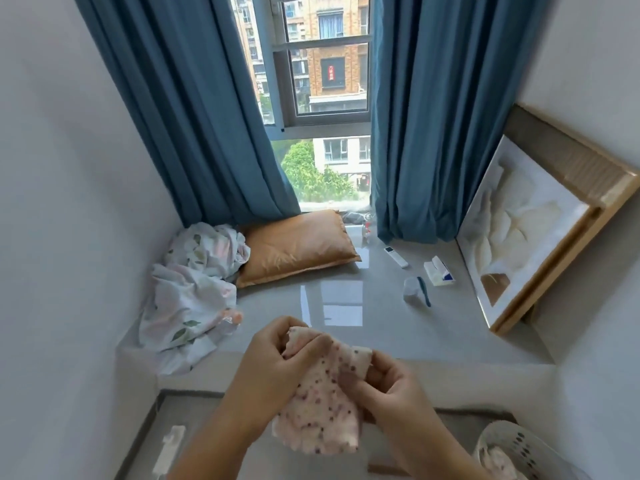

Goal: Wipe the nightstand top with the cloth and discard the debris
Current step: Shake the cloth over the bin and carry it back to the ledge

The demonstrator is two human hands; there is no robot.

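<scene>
Cloth: I see the pink dotted cloth (320, 407) held in the air between both hands, above the near edge of the grey window ledge (381, 317); it touches no surface.
Left hand: my left hand (273, 368) is closed, pinching the cloth's upper left part.
Right hand: my right hand (388, 386) is closed on its upper right edge, fingers curled in.
Nightstand: I cannot tell which surface it is; a grey top (207, 441) lies below the hands.
Progress: I judge wiping not yet begun, the cloth only being readied.
Left to do: wipe, gather debris, discard it, perhaps into the white basket (519, 448) at lower right.
</scene>
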